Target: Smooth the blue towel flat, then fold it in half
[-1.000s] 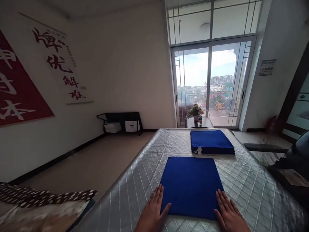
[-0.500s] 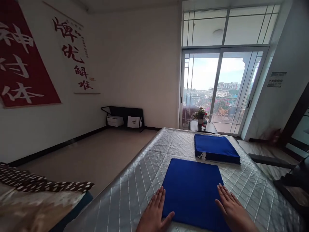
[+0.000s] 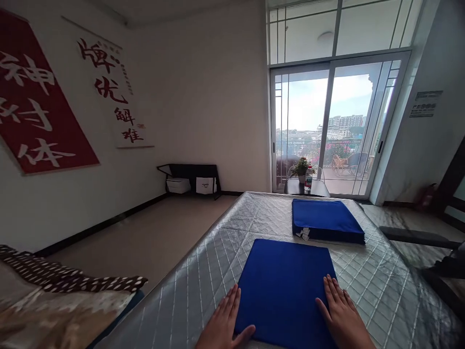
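Lying low in the frame's centre, flat blue square folded cloth, between left hand and right hand, both spread flat, pressing its side edges.

Open quilted mattress around; folded blue stack ahead.

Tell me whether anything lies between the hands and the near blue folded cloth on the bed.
Nothing visible does. The left hand lies flat at the left edge of the near blue cloth, thumb on it, and the right hand rests on its right edge. The second blue stack lies farther off on the quilted bed cover.
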Tool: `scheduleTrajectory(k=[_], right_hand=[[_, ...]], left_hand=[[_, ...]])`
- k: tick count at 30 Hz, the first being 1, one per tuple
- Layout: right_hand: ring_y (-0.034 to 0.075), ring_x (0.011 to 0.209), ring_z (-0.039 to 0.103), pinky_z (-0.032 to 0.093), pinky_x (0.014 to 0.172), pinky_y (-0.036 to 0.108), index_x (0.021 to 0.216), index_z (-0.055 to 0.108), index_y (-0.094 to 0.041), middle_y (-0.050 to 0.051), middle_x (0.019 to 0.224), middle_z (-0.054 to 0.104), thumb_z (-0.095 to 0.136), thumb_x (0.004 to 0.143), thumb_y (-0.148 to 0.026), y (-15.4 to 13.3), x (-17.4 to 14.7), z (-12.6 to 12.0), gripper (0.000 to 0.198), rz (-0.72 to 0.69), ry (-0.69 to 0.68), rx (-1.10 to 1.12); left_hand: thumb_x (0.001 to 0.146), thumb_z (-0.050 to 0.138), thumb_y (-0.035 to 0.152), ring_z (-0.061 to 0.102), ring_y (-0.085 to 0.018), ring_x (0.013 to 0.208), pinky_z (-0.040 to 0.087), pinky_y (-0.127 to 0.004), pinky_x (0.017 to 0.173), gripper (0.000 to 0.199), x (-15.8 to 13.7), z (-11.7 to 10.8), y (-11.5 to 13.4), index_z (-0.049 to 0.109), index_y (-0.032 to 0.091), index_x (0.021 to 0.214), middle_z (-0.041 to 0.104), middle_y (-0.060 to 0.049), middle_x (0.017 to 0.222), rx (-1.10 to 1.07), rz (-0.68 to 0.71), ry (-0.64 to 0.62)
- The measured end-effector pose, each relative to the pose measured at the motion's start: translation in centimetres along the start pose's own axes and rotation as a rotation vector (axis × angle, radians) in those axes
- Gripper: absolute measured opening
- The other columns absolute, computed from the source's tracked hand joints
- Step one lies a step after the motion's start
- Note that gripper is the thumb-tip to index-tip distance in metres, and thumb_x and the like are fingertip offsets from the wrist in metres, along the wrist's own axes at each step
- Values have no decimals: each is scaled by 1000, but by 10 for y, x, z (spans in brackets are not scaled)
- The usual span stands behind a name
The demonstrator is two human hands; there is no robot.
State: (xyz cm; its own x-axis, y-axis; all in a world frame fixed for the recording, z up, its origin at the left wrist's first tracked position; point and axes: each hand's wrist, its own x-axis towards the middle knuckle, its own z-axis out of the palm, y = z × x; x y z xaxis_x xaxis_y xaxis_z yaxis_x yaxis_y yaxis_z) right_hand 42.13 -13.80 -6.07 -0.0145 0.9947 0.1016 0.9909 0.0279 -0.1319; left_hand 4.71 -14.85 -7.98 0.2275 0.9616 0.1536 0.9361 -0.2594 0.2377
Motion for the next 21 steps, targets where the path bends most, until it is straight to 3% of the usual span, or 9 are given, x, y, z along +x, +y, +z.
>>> scheduleTrajectory(k=[3,6,9,13,17,21], right_hand=[[24,149,19,19,122,48,152,34,-13,8,161,23,23,97,-54,1,-1,3,69,-24,40,13],[25,150,18,19,121,49,149,43,-18,6,160,28,24,98,-50,3,-2,8,63,-87,94,32],[25,150,18,19,121,49,149,42,-16,8,160,28,24,98,-48,5,-2,13,63,-74,114,4],[25,150,19,19,121,50,148,45,-22,5,160,30,27,97,-40,6,-1,16,56,-114,89,-28],[25,149,20,20,121,49,150,41,-17,7,160,29,24,98,-41,6,-1,14,60,-71,91,-29],[25,150,19,19,121,49,151,38,-12,10,160,28,22,97,-47,3,-2,11,66,-65,113,15]], left_hand=[[98,31,66,28,-32,147,35,-47,116,77,9,-15,26,14,21,158,22,-8,162,-1,84,17],[99,33,64,28,-28,148,32,-41,119,74,29,-22,77,13,25,158,23,-4,163,-24,273,-35],[101,28,60,24,-26,149,26,-40,121,71,53,-19,140,11,23,159,17,-4,164,-99,508,-122],[103,21,56,13,-22,152,16,-39,125,68,81,-6,198,9,19,159,11,-5,165,-209,619,-99],[104,17,55,12,-23,152,17,-40,125,69,98,9,197,12,13,159,16,-9,164,-166,557,-129],[103,16,56,15,-23,151,19,-41,124,70,99,6,154,15,13,158,19,-10,164,-65,439,-132]])
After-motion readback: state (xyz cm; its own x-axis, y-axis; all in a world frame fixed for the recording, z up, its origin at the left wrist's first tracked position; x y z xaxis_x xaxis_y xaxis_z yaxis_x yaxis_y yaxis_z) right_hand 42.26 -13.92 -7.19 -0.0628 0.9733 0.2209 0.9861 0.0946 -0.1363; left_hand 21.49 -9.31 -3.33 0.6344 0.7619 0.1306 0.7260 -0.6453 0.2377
